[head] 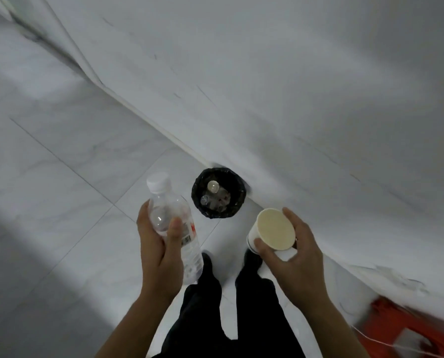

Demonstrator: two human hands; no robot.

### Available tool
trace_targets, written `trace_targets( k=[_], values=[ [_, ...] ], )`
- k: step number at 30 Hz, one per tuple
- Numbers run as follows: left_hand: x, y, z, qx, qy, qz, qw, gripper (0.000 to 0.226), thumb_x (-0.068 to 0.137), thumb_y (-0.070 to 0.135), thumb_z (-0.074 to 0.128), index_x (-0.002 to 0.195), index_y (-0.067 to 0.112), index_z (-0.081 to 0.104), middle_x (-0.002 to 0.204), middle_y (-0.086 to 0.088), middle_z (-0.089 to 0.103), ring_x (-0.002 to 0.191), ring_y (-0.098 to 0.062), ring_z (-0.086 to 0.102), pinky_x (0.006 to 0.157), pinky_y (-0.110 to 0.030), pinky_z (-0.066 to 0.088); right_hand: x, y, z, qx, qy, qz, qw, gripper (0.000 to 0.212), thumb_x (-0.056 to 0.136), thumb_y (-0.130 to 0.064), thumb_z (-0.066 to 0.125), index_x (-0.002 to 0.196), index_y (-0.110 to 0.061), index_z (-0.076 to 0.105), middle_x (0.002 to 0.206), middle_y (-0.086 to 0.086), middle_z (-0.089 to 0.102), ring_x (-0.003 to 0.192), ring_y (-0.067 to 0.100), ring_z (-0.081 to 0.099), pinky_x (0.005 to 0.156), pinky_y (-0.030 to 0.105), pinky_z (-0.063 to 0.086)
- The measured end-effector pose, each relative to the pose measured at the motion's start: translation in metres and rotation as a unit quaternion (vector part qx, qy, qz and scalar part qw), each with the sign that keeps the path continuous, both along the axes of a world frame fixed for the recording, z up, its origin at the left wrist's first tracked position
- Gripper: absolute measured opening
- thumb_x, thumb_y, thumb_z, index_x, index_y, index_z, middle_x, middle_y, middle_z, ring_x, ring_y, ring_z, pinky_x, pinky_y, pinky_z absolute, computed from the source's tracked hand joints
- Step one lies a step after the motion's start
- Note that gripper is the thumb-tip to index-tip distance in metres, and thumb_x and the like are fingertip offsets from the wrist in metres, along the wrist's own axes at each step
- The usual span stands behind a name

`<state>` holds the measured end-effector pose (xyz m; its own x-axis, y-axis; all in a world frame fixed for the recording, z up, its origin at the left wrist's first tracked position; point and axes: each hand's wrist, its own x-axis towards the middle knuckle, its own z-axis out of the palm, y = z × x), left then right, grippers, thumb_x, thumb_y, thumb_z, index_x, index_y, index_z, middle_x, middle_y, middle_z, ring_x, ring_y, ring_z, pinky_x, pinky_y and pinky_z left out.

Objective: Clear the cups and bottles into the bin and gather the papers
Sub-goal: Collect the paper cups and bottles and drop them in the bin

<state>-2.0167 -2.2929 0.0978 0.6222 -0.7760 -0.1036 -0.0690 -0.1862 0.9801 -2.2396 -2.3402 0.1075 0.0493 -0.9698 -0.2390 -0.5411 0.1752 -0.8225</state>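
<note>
Your left hand (161,244) is wrapped round the bottle (175,226), your right hand (295,251) pinches the cup (273,229) at its rim, both short of the bin (218,196) on the floor. It's small and already holds bottles, so a loose drop could bounce off the rim.

Clear bottle (175,228) with white cap (158,182), white cup (272,232), black bin (199,188)
</note>
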Motion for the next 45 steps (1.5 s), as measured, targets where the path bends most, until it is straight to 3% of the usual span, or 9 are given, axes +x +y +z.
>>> trace_targets(
  k=[4,9,16,22,26,30,38,42,45],
  values=[
    [0.011,-0.063,-0.079,0.048,-0.03,-0.008,0.998,0.057,0.095,0.054,0.049,0.142,0.03,0.029,0.138,-0.01,0.041,0.127,-0.029,0.048,0.1,-0.058,0.045,0.017,-0.059,-0.087,0.084,0.005,0.007,0.996,0.079,0.074,-0.037,0.085,0.142,-0.032,0.045,0.127,-0.03,0.049,0.116,-0.009,0.05,0.092,0.015,0.04],
    [0.027,-0.143,-0.202,0.109,-0.06,0.032,0.992,0.063,0.086,0.038,0.069,0.131,0.016,0.03,0.13,0.002,0.042,0.118,-0.008,0.05,0.099,-0.03,0.048,0.048,-0.128,-0.242,0.147,0.044,0.05,0.987,0.081,0.077,-0.034,0.083,0.146,-0.023,0.042,0.137,-0.008,0.05,0.119,0.006,0.048,0.093,0.022,0.041],
    [0.064,-0.215,-0.379,0.149,-0.052,-0.013,0.987,0.065,0.082,0.03,0.076,0.126,0.018,0.031,0.132,-0.004,0.045,0.126,-0.015,0.052,0.102,-0.032,0.051,0.09,-0.201,-0.445,0.19,0.115,0.096,0.97,0.078,0.073,-0.027,0.082,0.141,-0.02,0.044,0.136,0.005,0.044,0.119,0.017,0.049,0.087,0.02,0.035],
    [0.067,-0.242,-0.52,0.245,-0.075,-0.009,0.967,0.067,0.08,0.037,0.076,0.126,0.007,0.038,0.115,0.004,0.054,0.108,-0.011,0.059,0.086,-0.025,0.056,0.093,-0.215,-0.565,0.199,0.155,0.121,0.96,0.092,0.077,-0.031,0.081,0.152,-0.018,0.028,0.146,0.008,0.042,0.129,0.026,0.048,0.094,0.032,0.041],
    [0.062,-0.245,-0.582,0.286,-0.097,-0.02,0.953,0.078,0.08,0.058,0.068,0.134,0.013,0.034,0.126,-0.004,0.056,0.105,-0.019,0.064,0.086,-0.038,0.057,0.077,-0.213,-0.608,0.24,0.207,0.182,0.931,0.106,0.082,-0.034,0.078,0.159,-0.014,0.008,0.159,0.011,0.024,0.143,0.031,0.034,0.108,0.042,0.037],
    [0.056,-0.255,-0.593,0.26,-0.19,-0.059,0.945,0.079,0.082,0.061,0.061,0.14,0.013,0.036,0.13,-0.006,0.053,0.112,-0.02,0.06,0.089,-0.033,0.055,0.069,-0.209,-0.619,0.227,0.237,0.222,0.918,0.095,0.087,-0.032,0.072,0.158,-0.011,0.013,0.16,0.013,0.024,0.144,0.032,0.033,0.11,0.041,0.036],
    [0.059,-0.296,-0.583,0.29,-0.354,-0.19,0.869,0.071,0.083,0.056,0.062,0.141,0.019,0.043,0.13,-0.005,0.055,0.121,-0.024,0.05,0.082,-0.028,0.034,0.074,-0.208,-0.619,0.249,0.222,0.21,0.919,0.086,0.088,-0.035,0.068,0.156,-0.013,0.021,0.153,0.012,0.034,0.138,0.031,0.042,0.106,0.041,0.042],
    [0.049,-0.318,-0.594,0.292,-0.288,-0.27,0.871,0.075,0.086,0.053,0.061,0.147,0.018,0.036,0.137,-0.012,0.049,0.123,-0.031,0.051,0.094,-0.035,0.043,0.072,-0.204,-0.622,0.239,0.216,0.202,0.925,0.084,0.089,-0.033,0.067,0.157,-0.013,0.021,0.154,0.011,0.034,0.137,0.029,0.043,0.105,0.039,0.042],
    [0.04,-0.311,-0.607,0.338,-0.249,-0.356,0.835,0.074,0.094,0.045,0.054,0.156,0.023,0.02,0.145,-0.018,0.04,0.127,-0.041,0.048,0.103,-0.05,0.043,0.065,-0.2,-0.621,0.232,0.208,0.216,0.925,0.082,0.091,-0.031,0.066,0.157,-0.012,0.02,0.156,0.011,0.032,0.14,0.028,0.041,0.107,0.038,0.04]
  ],
)
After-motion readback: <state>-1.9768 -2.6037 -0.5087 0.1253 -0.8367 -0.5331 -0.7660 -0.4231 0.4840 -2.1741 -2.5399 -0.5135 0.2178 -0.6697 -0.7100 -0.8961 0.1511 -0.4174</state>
